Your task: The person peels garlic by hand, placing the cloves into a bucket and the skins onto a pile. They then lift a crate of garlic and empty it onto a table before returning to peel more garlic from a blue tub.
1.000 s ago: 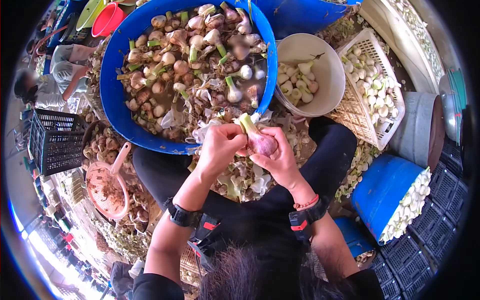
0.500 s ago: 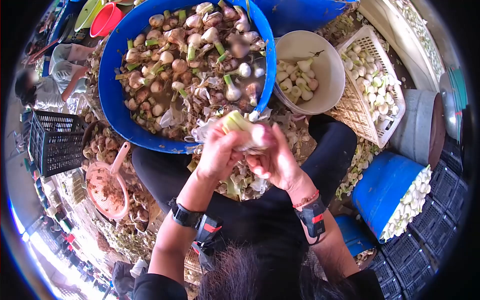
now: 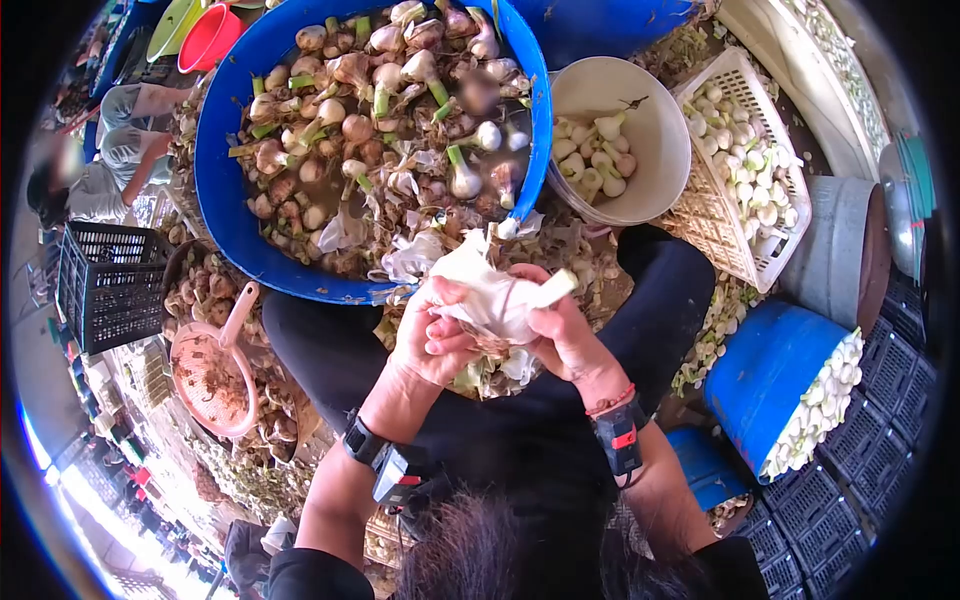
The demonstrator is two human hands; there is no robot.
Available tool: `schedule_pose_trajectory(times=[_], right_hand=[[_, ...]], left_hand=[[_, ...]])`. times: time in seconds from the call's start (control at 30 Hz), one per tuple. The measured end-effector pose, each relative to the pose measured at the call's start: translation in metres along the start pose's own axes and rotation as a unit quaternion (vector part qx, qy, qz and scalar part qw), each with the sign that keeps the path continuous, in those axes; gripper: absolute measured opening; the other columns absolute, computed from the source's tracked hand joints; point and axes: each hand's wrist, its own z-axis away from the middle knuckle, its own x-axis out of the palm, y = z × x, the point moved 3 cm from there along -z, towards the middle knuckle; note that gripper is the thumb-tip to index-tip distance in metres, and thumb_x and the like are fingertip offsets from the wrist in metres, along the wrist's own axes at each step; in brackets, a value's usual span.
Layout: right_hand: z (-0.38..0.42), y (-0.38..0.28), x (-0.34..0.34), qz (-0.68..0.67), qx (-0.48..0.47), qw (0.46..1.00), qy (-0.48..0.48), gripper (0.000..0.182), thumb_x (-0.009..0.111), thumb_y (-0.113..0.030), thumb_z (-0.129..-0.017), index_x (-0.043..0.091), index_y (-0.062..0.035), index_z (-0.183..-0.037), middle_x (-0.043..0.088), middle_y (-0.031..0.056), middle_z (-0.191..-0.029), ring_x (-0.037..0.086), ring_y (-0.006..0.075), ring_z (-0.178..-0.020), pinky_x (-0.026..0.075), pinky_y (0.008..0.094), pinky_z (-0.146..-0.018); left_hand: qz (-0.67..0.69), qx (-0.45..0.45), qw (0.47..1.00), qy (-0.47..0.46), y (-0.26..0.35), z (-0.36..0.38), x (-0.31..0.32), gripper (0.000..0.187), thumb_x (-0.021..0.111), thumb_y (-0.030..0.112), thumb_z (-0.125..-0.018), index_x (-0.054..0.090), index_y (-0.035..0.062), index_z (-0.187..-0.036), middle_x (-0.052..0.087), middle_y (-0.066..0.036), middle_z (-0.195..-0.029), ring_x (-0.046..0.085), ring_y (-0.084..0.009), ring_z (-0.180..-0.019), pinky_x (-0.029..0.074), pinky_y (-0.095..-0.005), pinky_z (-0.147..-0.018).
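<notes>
Between my two hands is a garlic bulb with loose white skin spread off it and its cut stem pointing right. My left hand has its fingers closed on the bulb's left side and skin. My right hand pinches it at the right, by the stem. Just beyond them stands a blue tub of water with many unpeeled bulbs. A white bucket with peeled bulbs is to its right.
A white crate of peeled garlic, a metal bucket and a blue barrel stand right. At left are a pink strainer, a black crate and a person. Peelings cover the floor.
The bulb has turned, its stem swinging from upper left to the right, and white skin now spreads away from it. Both hands have shifted slightly around it.
</notes>
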Motion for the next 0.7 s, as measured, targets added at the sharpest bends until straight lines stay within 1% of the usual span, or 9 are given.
schedule_pose_trajectory(times=[0.07,0.17,0.23,0.27,0.33,0.4,0.43,0.57,0.7], right_hand=[[0.006,-0.011,0.001,0.007,0.024,0.999,-0.031,0.056,0.061,-0.009,-0.075,0.037,-0.0054,-0.125,0.05,0.008,-0.117,0.054,0.0189,-0.105,0.048,0.0342,-0.088],[0.005,-0.01,-0.014,0.153,-0.015,0.987,-0.045,0.053,0.063,-0.011,-0.075,0.039,-0.0065,-0.123,0.05,0.0065,-0.113,0.054,0.0172,-0.101,0.049,0.0331,-0.085],[0.009,-0.015,-0.008,0.153,-0.011,0.987,-0.052,0.056,0.067,-0.013,-0.071,0.041,-0.0062,-0.121,0.049,0.0051,-0.112,0.049,0.0126,-0.102,0.043,0.0288,-0.09],[0.009,-0.014,-0.01,0.153,-0.011,0.987,-0.052,0.056,0.067,-0.013,-0.071,0.041,-0.0062,-0.121,0.049,0.0051,-0.112,0.049,0.0126,-0.102,0.043,0.0288,-0.09],[0.008,-0.012,-0.015,0.235,-0.055,0.969,-0.042,0.045,0.066,-0.018,-0.077,0.045,-0.0076,-0.115,0.049,0.0026,-0.105,0.05,0.0095,-0.096,0.045,0.0244,-0.082],[0.006,-0.011,-0.012,0.227,-0.011,0.974,-0.012,0.046,0.067,-0.021,-0.076,0.046,-0.008,-0.115,0.048,0.0016,-0.106,0.049,0.0087,-0.098,0.042,0.0232,-0.084],[0.005,-0.013,-0.009,0.236,-0.024,0.971,-0.037,0.05,0.068,-0.018,-0.074,0.044,-0.0075,-0.117,0.048,0.0024,-0.109,0.047,0.0098,-0.101,0.041,0.0243,-0.087],[0.001,-0.016,-0.001,0.293,-0.066,0.951,-0.076,0.055,0.072,-0.019,-0.073,0.043,-0.005,-0.118,0.046,0.0044,-0.113,0.046,0.0107,-0.104,0.04,0.0259,-0.088],[-0.002,-0.012,-0.003,0.328,-0.195,0.924,0.0,0.045,0.07,-0.018,-0.077,0.048,-0.0023,-0.113,0.05,0.0059,-0.107,0.049,0.011,-0.098,0.043,0.0264,-0.084]], left_hand=[[0.041,0.03,0.998,0.045,0.005,-0.004,-0.008,0.017,0.044,0.01,-0.083,0.05,0.0075,-0.068,0.04,0.003,-0.045,0.031,-0.0047,-0.03,0.026,-0.0162,-0.027],[-0.224,0.114,0.957,0.142,0.017,-0.01,-0.016,0.016,0.045,0.007,-0.08,0.05,0.0084,-0.065,0.04,0.004,-0.047,0.03,-0.0033,-0.032,0.022,-0.0173,-0.029],[-0.383,0.2,0.868,0.243,0.021,-0.007,-0.012,0.012,0.047,0.003,-0.077,0.052,0.0079,-0.067,0.043,0.005,-0.05,0.031,-0.0013,-0.034,0.022,-0.0171,-0.03],[-0.524,0.191,0.798,0.228,0.019,-0.006,-0.007,0.006,0.05,0.002,-0.075,0.055,0.0049,-0.073,0.048,0.002,-0.054,0.04,-0.0056,-0.039,0.031,-0.0204,-0.034],[-0.762,0.209,0.582,0.193,0.023,-0.006,-0.021,0.014,0.054,0.002,-0.073,0.059,0.0017,-0.086,0.055,-0.002,-0.063,0.052,-0.0136,-0.051,0.045,-0.0261,-0.048],[-0.753,0.389,0.519,0.11,0.004,0.002,-0.001,0.023,0.059,0.002,-0.072,0.06,0.0005,-0.095,0.058,-0.004,-0.071,0.059,-0.0209,-0.066,0.05,-0.0321,-0.063],[-0.805,0.368,0.459,0.08,-0.003,0.012,0.028,0.025,0.061,-0.001,-0.074,0.062,0.0009,-0.099,0.063,-0.006,-0.08,0.063,-0.0212,-0.077,0.05,-0.0292,-0.069],[-0.868,0.348,0.352,0.032,-0.01,0.022,0.046,0.014,0.061,0.0,-0.075,0.065,0.0011,-0.089,0.064,-0.012,-0.08,0.063,-0.0249,-0.07,0.05,-0.0291,-0.064],[-0.831,0.349,0.424,0.09,-0.004,0.009,0.036,0.011,0.062,0.001,-0.074,0.064,0.0003,-0.085,0.063,-0.011,-0.072,0.062,-0.0179,-0.059,0.049,-0.0259,-0.057]])
